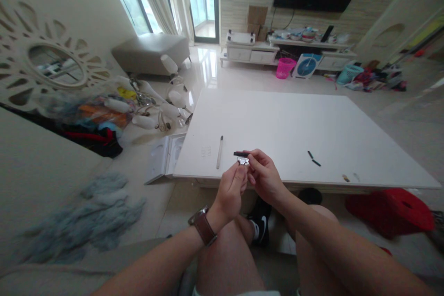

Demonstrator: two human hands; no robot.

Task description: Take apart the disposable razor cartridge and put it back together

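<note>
Close together over the near edge of the white table, my two hands work on one small item. My left hand is closed around a small shiny silver metal piece. With thumb and fingers, my right hand pinches the end of a short black strip lying across the top of the metal piece. Whether the two parts are joined, I cannot tell. Left of my hands, a slim grey pen-like stick with a dark tip rests on the table. Two short dark strips lie to the right.
Small bits lie by the table's near right edge. A red stool-like object stands below on the right. An open white box and a chandelier with white shades are on the floor to the left, near a fluffy grey rug.
</note>
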